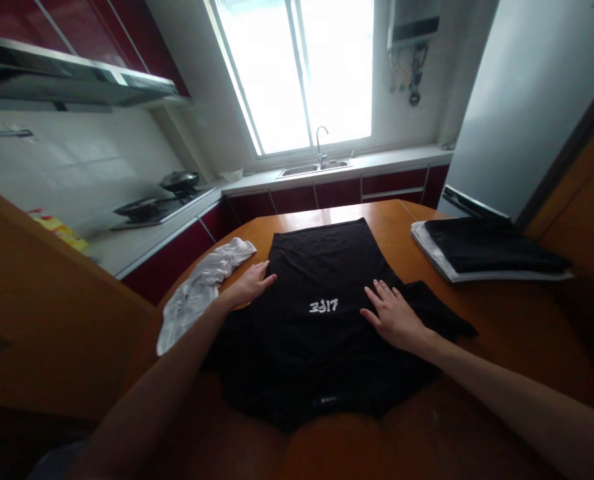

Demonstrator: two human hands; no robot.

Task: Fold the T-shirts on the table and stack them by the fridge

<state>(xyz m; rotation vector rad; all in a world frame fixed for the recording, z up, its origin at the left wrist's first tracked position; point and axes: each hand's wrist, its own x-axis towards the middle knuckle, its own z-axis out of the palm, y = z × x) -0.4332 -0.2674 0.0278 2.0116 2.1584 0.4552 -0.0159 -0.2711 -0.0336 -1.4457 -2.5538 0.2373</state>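
A black T-shirt (317,347) lies spread on the wooden table (517,340), its collar toward me and its hem toward the window. White lettering on its chest appears upside down. My left hand (249,283) is at the shirt's left edge, fingers apart and holding nothing. On the right part of the shirt, my right hand (391,317) rests palm down with its fingers spread. The sleeves stick out to both sides; the left one is partly hidden behind my left forearm.
Crumpled white cloth (197,293) lies at the table's left side. Folded black and white clothes (491,247) are stacked at the back right. Beyond the table are a sink (314,169), a stove with pans (141,208) and a refrigerator (511,100).
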